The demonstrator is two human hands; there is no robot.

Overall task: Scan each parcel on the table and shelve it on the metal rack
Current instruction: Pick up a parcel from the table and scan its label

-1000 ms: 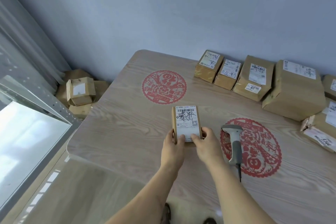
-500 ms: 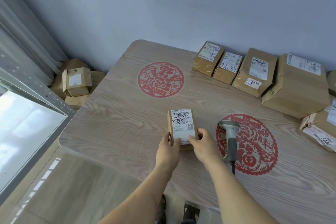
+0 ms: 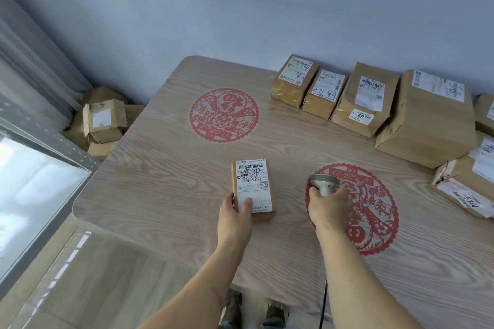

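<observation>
— What are your hands doing?
— My left hand (image 3: 235, 218) grips the small parcel (image 3: 252, 188), thumb on its label; it lies flat on the table (image 3: 165, 195). My right hand (image 3: 330, 204) is curled around the scanner (image 3: 324, 184) handle.
— And beyond them?
— A row of 4 parcels (image 3: 371, 104) along the wall, more at the right edge.

Left hand (image 3: 235, 218) grips, thumb on top; right hand (image 3: 330, 207) curled, gripping.
</observation>
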